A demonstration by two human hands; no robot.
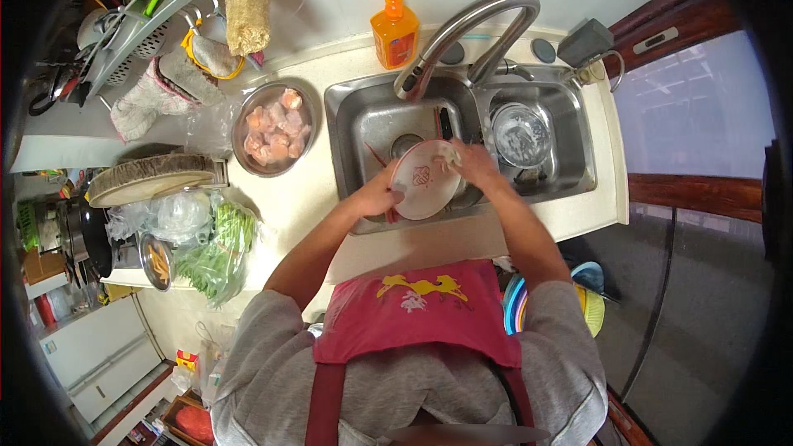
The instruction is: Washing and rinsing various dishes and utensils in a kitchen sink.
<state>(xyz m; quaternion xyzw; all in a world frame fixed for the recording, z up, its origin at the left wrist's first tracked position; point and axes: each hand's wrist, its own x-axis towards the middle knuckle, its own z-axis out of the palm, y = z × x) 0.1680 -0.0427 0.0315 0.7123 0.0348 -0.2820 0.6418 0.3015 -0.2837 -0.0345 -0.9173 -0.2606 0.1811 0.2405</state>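
Over the left basin of a stainless steel double sink (pixel 362 114), I see a white plate (pixel 427 195) with a pink rim and a red printed motif. My left hand (pixel 379 192) grips its left edge. At the upper right of the plate is my right hand (pixel 476 164), with a pale wad, perhaps a cloth or sponge, under its fingers against the surface. The gooseneck faucet (pixel 489 3) arches above; whether water runs cannot be seen. Dark and red slender items, perhaps chopsticks, lie partly hidden in the basin. A bowl of cloudy water (pixel 520 135) stands in the right basin.
Left of the sink, a steel bowl (pixel 313 130) holds raw meat pieces. Bagged leafy greens (pixel 217 254), a small bowl (pixel 145 260) of strips and a round chopping board (pixel 155 176) are farther left. An orange detergent bottle (pixel 394 34) stands behind the sink. Utensils hang upper left.
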